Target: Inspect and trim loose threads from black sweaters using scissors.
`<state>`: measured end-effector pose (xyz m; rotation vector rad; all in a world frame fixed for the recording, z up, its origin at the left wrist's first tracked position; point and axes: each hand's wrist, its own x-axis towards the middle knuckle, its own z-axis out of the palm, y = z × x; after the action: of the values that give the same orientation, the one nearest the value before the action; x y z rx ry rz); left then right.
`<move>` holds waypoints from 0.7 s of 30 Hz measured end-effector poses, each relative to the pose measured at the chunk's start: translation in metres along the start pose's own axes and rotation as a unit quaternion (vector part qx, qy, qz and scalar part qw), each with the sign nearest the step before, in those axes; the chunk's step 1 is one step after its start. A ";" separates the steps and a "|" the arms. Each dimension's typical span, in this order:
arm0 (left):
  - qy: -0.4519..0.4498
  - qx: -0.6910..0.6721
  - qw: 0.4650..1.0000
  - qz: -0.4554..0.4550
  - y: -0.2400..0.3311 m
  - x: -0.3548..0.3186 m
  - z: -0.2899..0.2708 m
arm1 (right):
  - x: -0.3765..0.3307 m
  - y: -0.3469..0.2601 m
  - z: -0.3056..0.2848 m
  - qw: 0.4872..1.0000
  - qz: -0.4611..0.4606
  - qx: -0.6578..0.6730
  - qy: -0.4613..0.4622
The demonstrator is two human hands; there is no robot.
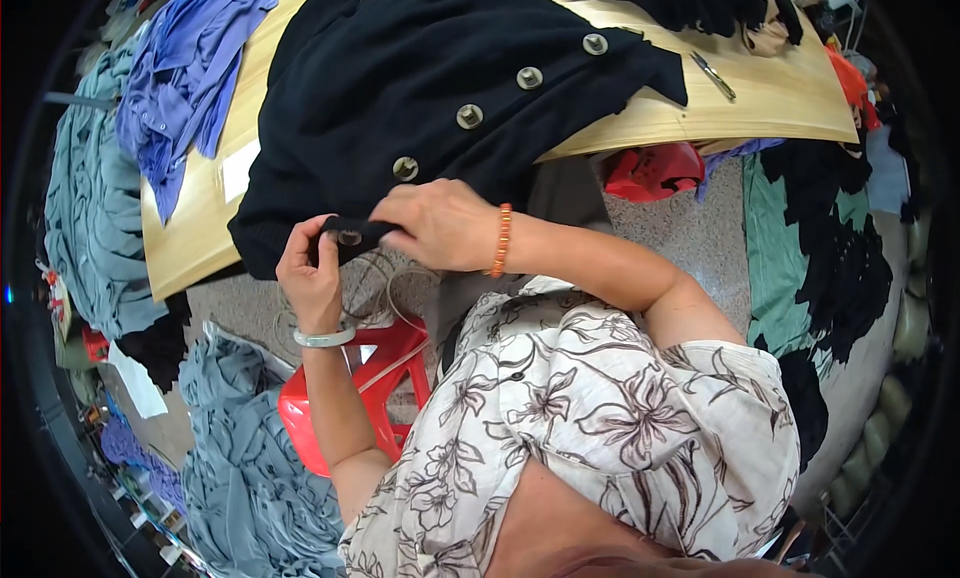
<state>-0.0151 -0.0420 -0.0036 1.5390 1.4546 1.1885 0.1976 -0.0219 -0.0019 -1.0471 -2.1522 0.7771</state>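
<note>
Even, bright, diffuse light, apparently from overhead; no hard shadows. Soft shade only under the bench (790, 103) edge and beneath the hands. Black cardigan (420, 68) reads as near-solid dark, knit detail mostly lost; its metal buttons (469, 116) catch small highlights. Mild sheen on the bench's pale wood, no blown glare. Centre is sharp: left hand (312, 273), right hand (440, 223), the floral shirt (600, 418) print all crisp. Strong fisheye: the bench edges bow, grey-blue garments (90, 208) at the left rim are squeezed and softer. Black vignette rings the frame, corners fully dark. Slight colour fringing near the rim.
</note>
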 end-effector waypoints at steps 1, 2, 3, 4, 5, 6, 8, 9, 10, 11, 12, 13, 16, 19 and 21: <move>0.007 0.066 0.998 0.015 0.000 -0.001 -0.004 | -0.005 0.001 -0.004 0.998 0.023 -0.057 -0.012; 0.013 0.130 0.991 0.029 0.002 -0.002 -0.006 | -0.010 0.006 -0.009 0.995 0.050 -0.084 -0.028; 0.015 0.202 0.977 0.059 0.008 -0.003 -0.004 | -0.014 0.010 -0.011 0.993 0.056 -0.099 -0.028; 0.046 0.265 0.953 0.140 0.017 -0.001 0.003 | -0.018 0.013 -0.012 0.991 0.065 -0.115 -0.025; 0.076 0.325 0.917 0.220 0.029 0.001 0.013 | -0.020 0.012 -0.011 0.990 0.070 -0.119 -0.018; 0.068 0.319 0.914 0.242 0.043 0.003 0.022 | -0.021 0.013 -0.008 0.990 0.071 -0.118 -0.020; 0.021 0.275 0.923 0.269 0.055 0.008 0.044 | -0.022 0.016 -0.002 0.994 0.016 -0.108 0.005; -0.013 0.272 0.923 0.273 0.057 0.013 0.054 | -0.022 0.015 0.000 0.994 0.013 -0.106 0.004; -0.045 0.281 0.920 0.269 0.055 0.021 0.064 | -0.021 0.014 0.000 0.993 0.010 -0.113 0.015; -0.061 0.297 0.921 0.243 0.047 0.030 0.068 | -0.021 0.012 0.001 0.993 0.006 -0.117 0.025; -0.077 0.314 0.921 0.217 0.039 0.037 0.071 | -0.022 0.010 0.000 0.993 0.003 -0.116 0.026; -0.103 0.292 0.934 0.182 0.032 0.045 0.074 | -0.023 0.010 -0.004 0.992 0.025 -0.126 0.016; -0.153 0.247 0.951 0.102 0.027 0.056 0.073 | -0.027 0.019 -0.006 0.990 0.045 -0.135 0.020; -0.173 0.165 0.969 0.064 0.026 0.056 0.071 | -0.030 0.028 -0.003 0.989 0.016 -0.130 0.064; -0.185 0.122 0.975 0.034 0.030 0.053 0.065 | -0.025 0.024 -0.004 0.987 -0.007 -0.131 0.089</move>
<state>0.0535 0.0128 0.0108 1.8732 1.3383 0.7253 0.2244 -0.0296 -0.0237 -1.1840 -2.1416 0.3828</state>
